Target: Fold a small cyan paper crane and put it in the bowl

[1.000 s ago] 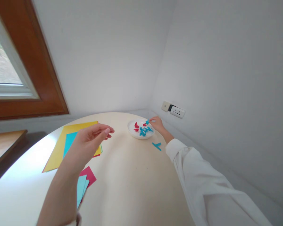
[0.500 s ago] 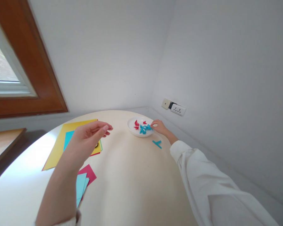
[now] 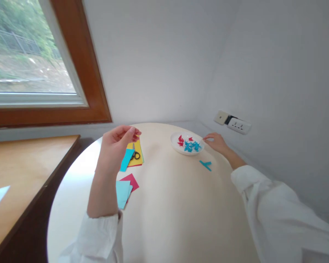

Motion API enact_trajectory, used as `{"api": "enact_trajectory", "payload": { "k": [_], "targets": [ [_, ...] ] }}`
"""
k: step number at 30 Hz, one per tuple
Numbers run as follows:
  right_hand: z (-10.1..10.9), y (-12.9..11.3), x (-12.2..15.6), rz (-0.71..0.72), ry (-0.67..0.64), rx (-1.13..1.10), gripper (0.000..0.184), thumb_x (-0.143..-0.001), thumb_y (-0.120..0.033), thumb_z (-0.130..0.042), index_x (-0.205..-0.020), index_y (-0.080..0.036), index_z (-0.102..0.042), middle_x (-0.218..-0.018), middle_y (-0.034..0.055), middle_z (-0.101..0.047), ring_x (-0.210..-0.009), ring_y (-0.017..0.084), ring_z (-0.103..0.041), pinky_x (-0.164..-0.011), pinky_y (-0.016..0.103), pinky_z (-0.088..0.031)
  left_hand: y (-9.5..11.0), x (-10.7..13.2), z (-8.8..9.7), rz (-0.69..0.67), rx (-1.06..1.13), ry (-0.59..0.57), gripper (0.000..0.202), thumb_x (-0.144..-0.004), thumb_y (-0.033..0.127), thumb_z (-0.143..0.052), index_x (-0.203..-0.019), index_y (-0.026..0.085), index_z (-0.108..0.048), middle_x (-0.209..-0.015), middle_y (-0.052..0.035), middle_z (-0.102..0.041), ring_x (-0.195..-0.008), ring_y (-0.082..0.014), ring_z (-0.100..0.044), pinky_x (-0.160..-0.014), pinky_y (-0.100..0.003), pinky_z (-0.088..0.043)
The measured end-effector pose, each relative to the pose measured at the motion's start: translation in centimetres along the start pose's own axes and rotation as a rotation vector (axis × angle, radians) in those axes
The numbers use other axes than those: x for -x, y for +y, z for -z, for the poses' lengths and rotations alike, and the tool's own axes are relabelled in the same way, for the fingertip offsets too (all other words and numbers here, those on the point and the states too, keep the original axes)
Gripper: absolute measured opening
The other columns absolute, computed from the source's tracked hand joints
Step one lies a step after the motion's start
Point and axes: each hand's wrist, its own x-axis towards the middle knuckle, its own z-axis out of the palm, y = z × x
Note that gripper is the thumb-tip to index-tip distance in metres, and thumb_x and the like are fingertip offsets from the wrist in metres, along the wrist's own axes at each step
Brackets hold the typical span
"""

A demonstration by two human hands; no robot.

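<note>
My right hand [image 3: 216,141] is at the right rim of a white plate [image 3: 175,147], thumb and fingertips pinched together. Whether they grip the rim or something small, I cannot make out. Several small blue folded-paper pieces [image 3: 192,147] lie on the plate's right side, close to those fingertips. Red folded-paper pieces [image 3: 180,140] sit to the left of them. My left hand [image 3: 120,142] hovers above the table's left side, fingers loosely curled, with nothing visible in them. It partly covers a stack of yellow paper [image 3: 138,149] bearing scissors [image 3: 136,155] and a blue sheet [image 3: 126,160].
Blue paper strips [image 3: 205,165] lie on the round table [image 3: 164,197] in front of the plate. Light blue paper squares [image 3: 122,193] and a pink one [image 3: 132,180] lie near my left forearm. A wooden ledge [image 3: 30,164] is at left; a wall socket [image 3: 239,125] is beyond my right hand.
My view has turned left, so the table appears further right. My right fingertips have drawn back from the blue paper pieces to the plate's rim. My left hand stays raised.
</note>
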Motion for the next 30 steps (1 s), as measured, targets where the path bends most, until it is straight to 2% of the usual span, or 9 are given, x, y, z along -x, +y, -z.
{"api": "enact_trajectory", "payload": {
  "k": [3,7,11,13,15,18,20,23,30],
  "targets": [
    [0.9,-0.7,-0.2,0.041,0.029,-0.02,0.012,-0.066,-0.022,-0.059,-0.071,-0.017,-0.07,-0.086,0.0091,-0.066,-0.089,0.024,-0.058,-0.08,0.037,-0.045,0.0,0.2,1.5,-0.013,-0.027,0.062,0.022,-0.07,0.037,-0.06,-0.068,0.014,-0.063,-0.068,-0.0027,-0.065,-0.062,-0.0114,-0.059,-0.065,-0.026,-0.05],
    [0.7,-3.4,1.1,0.131,0.078,-0.103,0.015,-0.069,-0.027,-0.057,-0.075,-0.019,-0.069,-0.089,0.0089,-0.065,-0.089,0.024,-0.058,-0.073,0.036,-0.047,-1.3,0.8,4.6,0.035,-0.179,0.046,0.026,-0.07,0.039,-0.059,-0.064,0.014,-0.062,-0.065,-0.0031,-0.065,-0.061,-0.0124,-0.059,-0.064,-0.026,-0.049],
    [-1.8,-7.4,4.5,0.258,0.045,-0.21,0.015,-0.071,-0.03,-0.056,-0.074,-0.02,-0.068,-0.09,0.0077,-0.064,-0.09,0.023,-0.058,-0.081,0.04,-0.045,-4.0,2.6,7.7,0.146,-0.407,-0.012,0.026,-0.07,0.04,-0.058,-0.064,0.015,-0.062,-0.062,-0.0037,-0.065,-0.061,-0.0152,-0.06,-0.06,-0.028,-0.048],
    [-3.5,-9.5,6.8,0.314,0.005,-0.271,0.014,-0.072,-0.029,-0.056,-0.073,-0.02,-0.067,-0.089,0.0073,-0.063,-0.091,0.023,-0.057,-0.086,0.043,-0.043,-5.5,4.2,8.9,0.19,-0.505,-0.107,0.027,-0.069,0.042,-0.058,-0.066,0.016,-0.063,-0.063,-0.0042,-0.066,-0.064,-0.0172,-0.061,-0.062,-0.03,-0.049],
    [-5.2,-11.6,9.5,0.342,-0.067,-0.34,0.015,-0.075,-0.029,-0.053,-0.075,-0.02,-0.066,-0.092,0.0073,-0.061,-0.093,0.022,-0.056,-0.085,0.042,-0.043,-7.1,6.0,9.6,0.206,-0.566,-0.221,0.03,-0.072,0.044,-0.056,-0.074,0.016,-0.064,-0.078,-0.0072,-0.069,-0.075,-0.0195,-0.063,-0.07,-0.032,-0.051],
    [-7.1,-14.6,13.4,0.39,-0.174,-0.393,0.013,-0.077,-0.024,-0.052,-0.079,-0.021,-0.065,-0.093,0.0068,-0.06,-0.092,0.021,-0.055,-0.088,0.041,-0.042,-9.4,8.8,10.0,0.221,-0.701,-0.263,0.043,-0.071,0.045,-0.058,-0.105,0.019,-0.06,-0.112,-0.01,-0.062,-0.099,-0.0234,-0.059,-0.083,-0.037,-0.049],
    [-8.0,-16.3,15.5,0.413,-0.228,-0.414,0.014,-0.077,-0.019,-0.052,-0.081,-0.021,-0.065,-0.094,0.0073,-0.059,-0.093,0.021,-0.055,-0.088,0.041,-0.042,-10.9,10.3,9.8,0.187,-0.778,-0.313,0.054,-0.069,0.044,-0.061,-0.117,0.02,-0.053,-0.123,-0.0119,-0.055,-0.111,-0.026,-0.052,-0.092,-0.039,-0.044],
    [-8.9,-18.2,17.7,0.413,-0.257,-0.45,0.016,-0.076,-0.014,-0.051,-0.082,-0.02,-0.064,-0.092,0.0077,-0.059,-0.091,0.02,-0.055,-0.087,0.04,-0.043,-12.7,11.8,9.2,0.136,-0.883,-0.302,0.058,-0.071,0.043,-0.06,-0.121,0.016,-0.05,-0.131,-0.0151,-0.046,-0.12,-0.0289,-0.044,-0.097,-0.041,-0.039],
    [-9.3,-19.7,19.6,0.381,-0.332,-0.489,0.02,-0.074,-0.006,-0.051,-0.081,-0.019,-0.064,-0.09,0.0074,-0.06,-0.09,0.02,-0.053,-0.085,0.039,-0.044,-13.5,12.6,8.4,0.054,-1.005,-0.284,0.037,-0.079,0.034,-0.053,-0.111,0.016,-0.058,-0.127,-0.0149,-0.049,-0.118,-0.0284,-0.045,-0.099,-0.045,-0.036]
  ]
}}
